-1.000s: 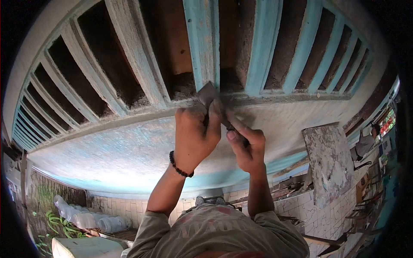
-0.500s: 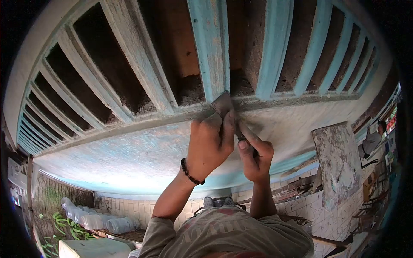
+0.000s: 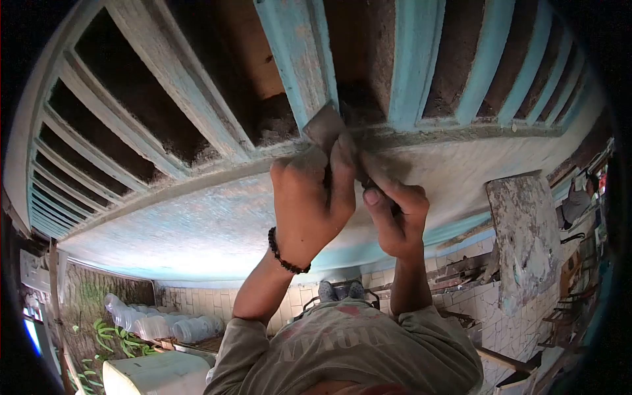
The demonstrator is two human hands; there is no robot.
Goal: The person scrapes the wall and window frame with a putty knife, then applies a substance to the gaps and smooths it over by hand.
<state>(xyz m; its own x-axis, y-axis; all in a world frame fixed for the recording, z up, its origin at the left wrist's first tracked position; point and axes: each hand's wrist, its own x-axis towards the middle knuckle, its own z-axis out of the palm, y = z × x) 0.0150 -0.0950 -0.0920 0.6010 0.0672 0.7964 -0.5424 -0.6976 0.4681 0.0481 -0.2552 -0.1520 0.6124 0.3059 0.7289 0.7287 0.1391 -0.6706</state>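
Both hands are on a scraper (image 3: 324,127) with a flat, dusty grey blade. Its blade lies against the lower end of a slat (image 3: 299,56) with worn blue paint, just above the ledge (image 3: 263,155). My left hand (image 3: 308,201), with a dark bead bracelet at its wrist, is closed with its fingers pressed at the blade's base. My right hand (image 3: 398,217) is wrapped round the handle, which is mostly hidden by the fingers. Bare greyish wood shows through the paint on the slat.
More slats, blue on the right (image 3: 415,66) and greyer on the left (image 3: 178,79), rise from the ledge. Below is a patchy blue-white wall (image 3: 197,220). A stained board (image 3: 525,240) leans at right. Clear plastic containers (image 3: 191,327) sit at lower left.
The scraper blade has moved a little up and left along the slat's lower end, both hands going with it. The whole view has shifted slightly.
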